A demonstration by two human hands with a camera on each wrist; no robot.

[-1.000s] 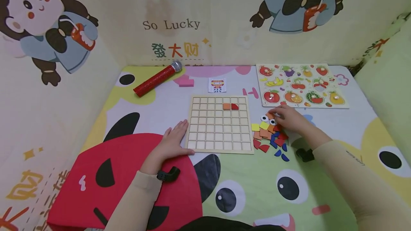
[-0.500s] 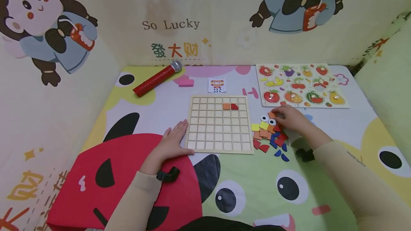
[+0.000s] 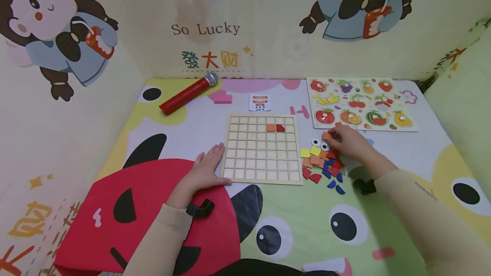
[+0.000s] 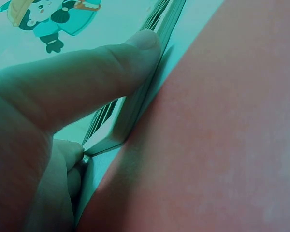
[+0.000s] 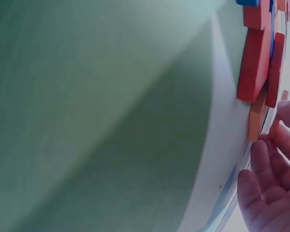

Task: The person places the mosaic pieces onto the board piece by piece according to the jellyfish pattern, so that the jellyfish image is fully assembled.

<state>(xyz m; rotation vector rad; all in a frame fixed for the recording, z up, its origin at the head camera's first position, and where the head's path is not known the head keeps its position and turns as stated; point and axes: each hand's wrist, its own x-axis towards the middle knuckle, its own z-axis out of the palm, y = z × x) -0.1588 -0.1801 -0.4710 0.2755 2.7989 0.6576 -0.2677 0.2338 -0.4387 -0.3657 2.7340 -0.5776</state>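
In the head view, a wooden grid board (image 3: pixel 264 182) lies at the middle of the table, with an orange square tile (image 3: pixel 270 127) and a red quarter-round tile (image 3: pixel 280 128) in its upper cells. My left hand (image 3: pixel 204 174) rests at the board's near left corner, fingers stretched along the left side. The left wrist view shows its thumb (image 4: pixel 142 43) against the board's front edge. Right of the board my right hand (image 3: pixel 348 141) pinches another orange square tile (image 3: pixel 326 136) above the loose tiles. In the right wrist view its fingertips are partly cut off.
Loose yellow, orange, red and blue tiles (image 3: pixel 316 159) and two eye discs (image 3: pixel 316 142) lie right of the board. Behind are a pattern card (image 3: pixel 260 102), pink blocks (image 3: pixel 223 99) and a red microphone (image 3: pixel 186 96). A fruit puzzle board (image 3: pixel 364 103) lies back right.
My right hand has drawn the orange tile slightly right and up, away from the eye discs. The left hand stays at the board's corner.
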